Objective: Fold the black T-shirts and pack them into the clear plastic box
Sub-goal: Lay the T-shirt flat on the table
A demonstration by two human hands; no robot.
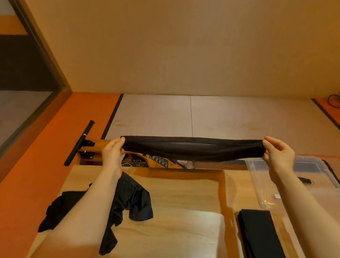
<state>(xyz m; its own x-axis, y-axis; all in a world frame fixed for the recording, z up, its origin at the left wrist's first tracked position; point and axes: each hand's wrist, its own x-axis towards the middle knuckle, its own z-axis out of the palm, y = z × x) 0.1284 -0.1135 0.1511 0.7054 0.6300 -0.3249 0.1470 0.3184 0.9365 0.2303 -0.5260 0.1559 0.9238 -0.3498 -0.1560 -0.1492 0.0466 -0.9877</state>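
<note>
The left hand (113,154) is raised above the far edge of the table, its thumb and fingers pinching one end of a black T-shirt gathered into a long, narrow band of soft fabric (192,147). The right hand (279,156) pinches the opposite end between thumb and fingertips, slightly higher than the left, so the band stretches taut between the two hands and hangs clear of the table, sagging a little along its lower edge. Directly below the left hand and forearm lies a crumpled, unfolded black T-shirt (134,201), spread loosely on the pale wood-grain tabletop (181,237), partly hidden by the arm. Below the right hand and slightly toward the left hand, a neatly folded black T-shirt in a long rectangle (263,247) lies flat on the same tabletop. Just beyond and under the right wrist sits the clear plastic storage box (270,177), with a frosted translucent sheet, perhaps its lid, overlapping the right forearm; what the box holds cannot be made out. Past the left hand, beyond the table's far edge, a black bar-shaped handle (80,142) stands on an orange-brown wooden frame. Further out lie an orange floor border (20,174) and pale floor tiles (240,120).
</note>
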